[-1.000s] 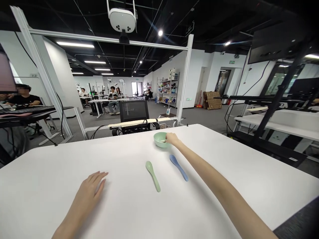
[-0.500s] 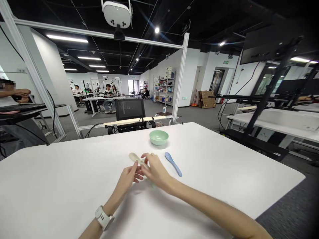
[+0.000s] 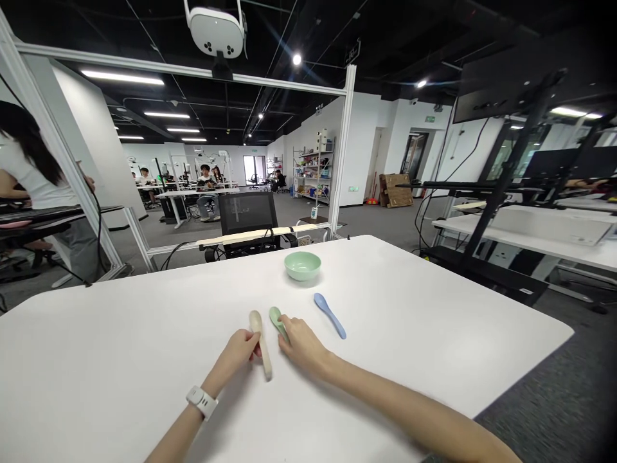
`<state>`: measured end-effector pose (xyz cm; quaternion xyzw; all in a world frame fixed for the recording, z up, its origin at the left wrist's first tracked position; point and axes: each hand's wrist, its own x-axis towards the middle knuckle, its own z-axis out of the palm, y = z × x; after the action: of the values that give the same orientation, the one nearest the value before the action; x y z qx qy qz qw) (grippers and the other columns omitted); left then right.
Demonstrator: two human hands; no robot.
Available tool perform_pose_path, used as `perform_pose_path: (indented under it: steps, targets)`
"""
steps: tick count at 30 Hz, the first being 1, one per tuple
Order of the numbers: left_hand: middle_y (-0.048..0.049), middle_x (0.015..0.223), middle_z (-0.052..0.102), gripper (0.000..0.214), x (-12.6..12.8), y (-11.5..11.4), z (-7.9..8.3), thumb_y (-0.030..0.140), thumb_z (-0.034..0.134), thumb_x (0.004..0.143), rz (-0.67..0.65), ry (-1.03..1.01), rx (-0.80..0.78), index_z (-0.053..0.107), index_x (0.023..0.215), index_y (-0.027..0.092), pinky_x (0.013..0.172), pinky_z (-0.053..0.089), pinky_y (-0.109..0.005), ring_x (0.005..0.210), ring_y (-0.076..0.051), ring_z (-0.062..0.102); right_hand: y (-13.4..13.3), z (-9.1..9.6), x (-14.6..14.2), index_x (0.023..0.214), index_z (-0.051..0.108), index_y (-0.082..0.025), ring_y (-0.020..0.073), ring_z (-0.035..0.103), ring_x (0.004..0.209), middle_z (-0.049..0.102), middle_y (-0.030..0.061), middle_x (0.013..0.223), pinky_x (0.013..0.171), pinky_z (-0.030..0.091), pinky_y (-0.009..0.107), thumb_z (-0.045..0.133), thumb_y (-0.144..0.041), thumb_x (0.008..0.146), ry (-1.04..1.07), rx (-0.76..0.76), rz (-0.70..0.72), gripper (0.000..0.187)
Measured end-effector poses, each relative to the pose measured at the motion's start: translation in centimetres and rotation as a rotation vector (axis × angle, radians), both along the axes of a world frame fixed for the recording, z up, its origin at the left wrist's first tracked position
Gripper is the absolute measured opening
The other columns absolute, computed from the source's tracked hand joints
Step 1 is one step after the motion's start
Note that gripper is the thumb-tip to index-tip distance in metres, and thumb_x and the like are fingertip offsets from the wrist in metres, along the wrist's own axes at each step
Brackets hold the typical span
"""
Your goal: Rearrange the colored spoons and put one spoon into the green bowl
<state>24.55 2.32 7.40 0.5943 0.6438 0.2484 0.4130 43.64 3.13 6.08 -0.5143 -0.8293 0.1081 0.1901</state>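
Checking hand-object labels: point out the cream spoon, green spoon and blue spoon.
Cream spoon [image 3: 255, 323], head view, point on its bowl.
Green spoon [image 3: 275, 316], head view, point on its bowl.
Blue spoon [image 3: 319, 301], head view, point on its bowl.

Three spoons [image 3: 329, 316], one bowl [image 3: 302, 265]

You had bright lights [image 3: 122, 78] up on the ceiling, and the white table [image 3: 144, 308] shone a little. The shadows were soft and pale. The far corners looked dark, the metal frame [image 3: 60, 145] bent near the edges, and the picture looked sharp.
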Motion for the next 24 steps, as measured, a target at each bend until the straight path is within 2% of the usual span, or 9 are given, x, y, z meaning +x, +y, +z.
perform_pose_path:
  steps: [2,4,7,12,16,20,24]
  targets:
    - [-0.0025,0.079,0.072,0.050,0.9,0.6,0.0,0.060,0.056,0.094,-0.024,0.079,-0.024,0.068,0.074,0.017,0.075,0.055,-0.035,0.076,-0.018,0.068,0.5,-0.4,0.6,0.128,0.059,-0.015,0.0254,0.068,0.098,0.073,0.0117,0.103,0.084,0.046,0.032,0.052,-0.013,0.096,0.061,-0.007,0.005,0.032]
    - [-0.0032,0.099,0.075,0.039,1.7,1.3,0.1,0.053,0.062,0.096,-0.035,0.158,-0.045,0.071,0.100,0.016,0.084,0.059,-0.039,0.090,-0.019,0.071,1.5,-0.4,2.1,0.129,0.059,-0.015,0.0238,0.067,0.094,0.072,0.0098,0.099,0.081,0.046,0.031,0.052,-0.014,0.096,0.129,0.015,-0.020,0.035]
    - [-0.0069,0.123,0.072,0.042,3.0,2.3,0.3,0.048,0.066,0.095,-0.041,0.268,-0.066,0.067,0.124,0.018,0.092,0.061,-0.045,0.106,-0.023,0.070,3.6,0.4,6.3,0.129,0.059,-0.016,0.0221,0.064,0.084,0.069,0.0073,0.093,0.077,0.046,0.031,0.050,-0.020,0.097,0.182,0.075,-0.077,0.033]
    - [-0.0089,0.131,0.069,0.043,4.5,3.2,0.5,0.046,0.067,0.095,-0.042,0.403,-0.064,0.065,0.129,0.019,0.096,0.060,-0.048,0.113,-0.024,0.069,6.8,1.0,16.5,0.127,0.059,-0.017,0.0223,0.060,0.077,0.064,0.0044,0.083,0.074,0.046,0.033,0.046,-0.029,0.097,0.139,0.163,-0.176,0.035]
    - [-0.0087,0.131,0.069,0.042,5.0,2.9,0.7,0.046,0.066,0.095,-0.018,0.467,-0.045,0.065,0.128,0.020,0.097,0.060,-0.048,0.114,-0.024,0.068,8.3,-0.6,23.2,0.121,0.061,-0.020,0.0222,0.058,0.071,0.061,0.0017,0.075,0.071,0.045,0.033,0.048,-0.032,0.094,0.122,0.172,-0.302,0.033]
    - [-0.0088,0.130,0.070,0.042,5.1,2.2,0.8,0.046,0.066,0.095,-0.006,0.500,-0.044,0.066,0.127,0.019,0.096,0.060,-0.048,0.112,-0.023,0.069,9.0,-3.0,26.5,0.121,0.062,-0.022,0.0209,0.057,0.069,0.059,0.0000,0.074,0.068,0.043,0.031,0.049,-0.033,0.091,0.125,0.110,-0.351,0.034]
    - [-0.0084,0.128,0.071,0.041,5.1,2.0,0.8,0.046,0.066,0.096,-0.008,0.517,-0.039,0.066,0.126,0.019,0.096,0.060,-0.048,0.111,-0.023,0.069,9.2,-4.2,27.4,0.127,0.059,-0.020,0.0199,0.055,0.068,0.058,-0.0011,0.075,0.068,0.043,0.032,0.047,-0.035,0.091,0.149,0.070,-0.327,0.041]
